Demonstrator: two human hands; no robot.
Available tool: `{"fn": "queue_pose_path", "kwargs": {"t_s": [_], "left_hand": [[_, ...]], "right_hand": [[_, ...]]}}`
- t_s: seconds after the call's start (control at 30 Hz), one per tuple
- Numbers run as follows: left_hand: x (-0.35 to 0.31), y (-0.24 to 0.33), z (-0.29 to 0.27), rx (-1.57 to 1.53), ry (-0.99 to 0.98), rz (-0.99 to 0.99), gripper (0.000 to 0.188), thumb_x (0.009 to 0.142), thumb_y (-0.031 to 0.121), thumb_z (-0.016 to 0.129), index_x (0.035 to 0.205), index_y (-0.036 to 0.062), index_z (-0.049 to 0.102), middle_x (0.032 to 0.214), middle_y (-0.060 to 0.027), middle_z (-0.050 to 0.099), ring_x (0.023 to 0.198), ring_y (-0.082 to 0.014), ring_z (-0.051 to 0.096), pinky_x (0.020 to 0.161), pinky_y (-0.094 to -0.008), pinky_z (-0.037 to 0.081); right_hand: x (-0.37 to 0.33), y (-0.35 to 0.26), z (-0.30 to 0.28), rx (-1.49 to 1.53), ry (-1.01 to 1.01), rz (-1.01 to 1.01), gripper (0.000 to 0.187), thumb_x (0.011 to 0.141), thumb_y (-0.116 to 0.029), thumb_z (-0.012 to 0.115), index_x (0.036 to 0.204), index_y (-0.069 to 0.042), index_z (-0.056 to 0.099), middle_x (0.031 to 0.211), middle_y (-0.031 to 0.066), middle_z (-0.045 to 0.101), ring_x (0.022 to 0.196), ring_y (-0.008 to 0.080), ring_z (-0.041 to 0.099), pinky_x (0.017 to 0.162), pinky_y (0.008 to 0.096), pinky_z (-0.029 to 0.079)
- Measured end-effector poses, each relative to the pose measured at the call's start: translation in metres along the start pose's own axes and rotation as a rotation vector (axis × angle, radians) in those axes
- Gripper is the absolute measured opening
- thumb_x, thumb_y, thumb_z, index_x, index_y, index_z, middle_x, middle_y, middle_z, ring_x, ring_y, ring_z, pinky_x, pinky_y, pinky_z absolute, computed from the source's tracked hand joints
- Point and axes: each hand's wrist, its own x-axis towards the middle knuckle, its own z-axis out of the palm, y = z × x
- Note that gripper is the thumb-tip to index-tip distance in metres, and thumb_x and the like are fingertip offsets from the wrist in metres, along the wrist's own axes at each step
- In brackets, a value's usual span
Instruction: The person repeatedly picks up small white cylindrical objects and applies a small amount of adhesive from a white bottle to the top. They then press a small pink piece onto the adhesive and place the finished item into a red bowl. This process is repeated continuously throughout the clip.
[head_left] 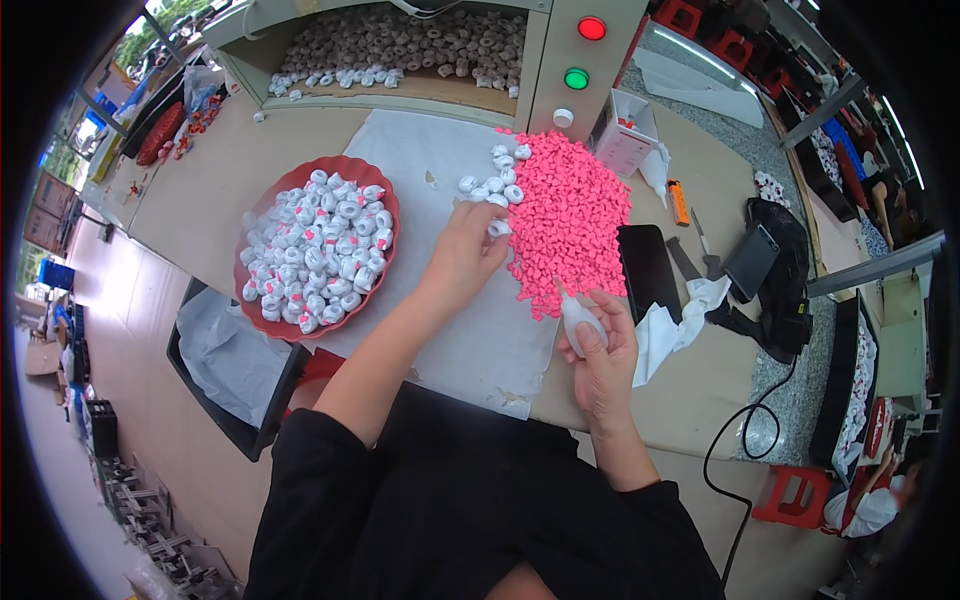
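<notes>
My left hand [460,262] pinches a small white ring-like piece [498,229] at the near left edge of a heap of small pink pieces [570,215]. Just beyond its fingers lies a loose cluster of similar white pieces [494,185]. In my right hand [608,362] is a white squeeze bottle [582,328], held with its narrow tip pointing up toward the near edge of the pink heap. To the left, a red scalloped bowl [352,167] is filled with white pieces, several showing pink parts. White paper [420,330] covers the table between bowl and heap.
A black phone [650,270], crumpled tissue [690,310], an orange lighter [679,202] and a black-handled tool [712,265] lie right of the heap. Behind stands a machine [540,90] with lit buttons and a shelf of white pieces. A black tray [262,435] sits lower left.
</notes>
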Motion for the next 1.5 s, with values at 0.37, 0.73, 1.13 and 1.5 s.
{"fn": "queue_pose_path", "kwargs": {"t_s": [0.37,0.73,1.13,1.5], "left_hand": [[-0.077,0.010,0.024,-1.120,-0.157,-0.399,0.028,0.085,0.004,0.055,0.112,0.0016,0.045,0.099,-0.0073,0.055,0.089,-0.0149,0.055,0.077,-0.0264,0.045],[-0.082,0.005,0.031,-0.913,-0.121,-0.253,0.023,0.087,0.005,0.052,0.109,-0.0002,0.045,0.101,-0.0068,0.054,0.086,-0.0112,0.052,0.075,-0.0256,0.044],[-0.084,0.006,0.030,-0.851,-0.117,-0.229,0.025,0.088,0.005,0.051,0.112,-0.0006,0.046,0.101,-0.0052,0.054,0.090,-0.0102,0.051,0.076,-0.0245,0.043],[-0.084,0.007,0.029,-0.860,-0.118,-0.232,0.025,0.087,0.002,0.050,0.112,-0.0008,0.045,0.101,-0.0050,0.054,0.089,-0.0098,0.051,0.076,-0.0245,0.044]], "right_hand": [[0.003,-0.008,-0.009,0.083,-0.006,-0.116,0.023,0.079,-0.003,0.061,0.098,-0.002,0.048,0.093,0.0099,0.053,0.076,0.0157,0.055,0.065,0.0262,0.045],[-0.002,0.006,-0.008,-0.417,-0.061,-0.365,0.027,0.078,-0.009,0.066,0.097,0.000,0.048,0.094,0.0105,0.051,0.075,0.0168,0.055,0.063,0.0270,0.046],[-0.002,0.011,-0.010,-0.554,-0.103,-0.438,0.026,0.083,-0.015,0.060,0.099,-0.001,0.045,0.094,0.0091,0.045,0.075,0.0123,0.049,0.065,0.0223,0.042],[-0.003,0.012,-0.012,-0.591,-0.129,-0.456,0.025,0.084,-0.014,0.059,0.099,-0.001,0.044,0.093,0.0083,0.045,0.075,0.0118,0.047,0.066,0.0216,0.041]]}}
